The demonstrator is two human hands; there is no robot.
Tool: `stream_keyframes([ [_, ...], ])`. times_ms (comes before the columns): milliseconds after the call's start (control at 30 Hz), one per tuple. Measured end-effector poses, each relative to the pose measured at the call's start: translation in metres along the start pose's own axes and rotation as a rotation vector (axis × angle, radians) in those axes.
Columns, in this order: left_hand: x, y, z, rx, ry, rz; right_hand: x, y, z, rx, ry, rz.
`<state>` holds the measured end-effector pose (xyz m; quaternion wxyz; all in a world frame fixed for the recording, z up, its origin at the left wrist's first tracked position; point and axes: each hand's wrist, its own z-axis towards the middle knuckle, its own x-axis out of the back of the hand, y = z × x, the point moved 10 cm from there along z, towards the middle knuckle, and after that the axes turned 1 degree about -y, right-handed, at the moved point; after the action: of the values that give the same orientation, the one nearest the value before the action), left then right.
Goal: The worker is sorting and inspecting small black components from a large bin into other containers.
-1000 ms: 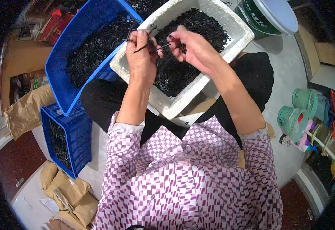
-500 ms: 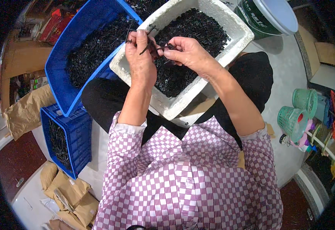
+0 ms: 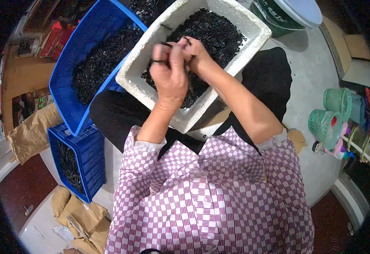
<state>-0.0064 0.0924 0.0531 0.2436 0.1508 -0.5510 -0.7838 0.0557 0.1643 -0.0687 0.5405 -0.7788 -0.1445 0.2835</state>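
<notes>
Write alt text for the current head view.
A person's bare left hand grips thin black pieces beside the right hand, above a white foam box of small black parts; a blue plastic bin stands at left.

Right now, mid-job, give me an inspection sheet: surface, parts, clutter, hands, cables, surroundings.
Surface: pale floor, with a white foam box in front of the person, between the legs.
Job's things: small black parts heaped in the foam box; more in the large blue crate and smaller blue crate, both to the left.
Clutter: brown paper packaging lower left; green baskets at right.
Hands: left hand holds dark pieces; right hand is close by, its grip too blurred to judge. Both are over the foam box.
Cables: nothing seen that is clearly a cable.
Surroundings: green bucket upper right, cardboard beyond.
</notes>
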Motion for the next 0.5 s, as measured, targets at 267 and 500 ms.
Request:
stream_keyframes([
  [267, 0.043, -0.059, 0.012, 0.446, 0.261, -0.553, -0.007, -0.013, -0.011, -0.163, -0.079, 0.249],
  [500, 0.054, -0.067, 0.007, 0.487, 0.28, -0.501, -0.034, -0.041, -0.028, -0.07, -0.331, 0.076],
])
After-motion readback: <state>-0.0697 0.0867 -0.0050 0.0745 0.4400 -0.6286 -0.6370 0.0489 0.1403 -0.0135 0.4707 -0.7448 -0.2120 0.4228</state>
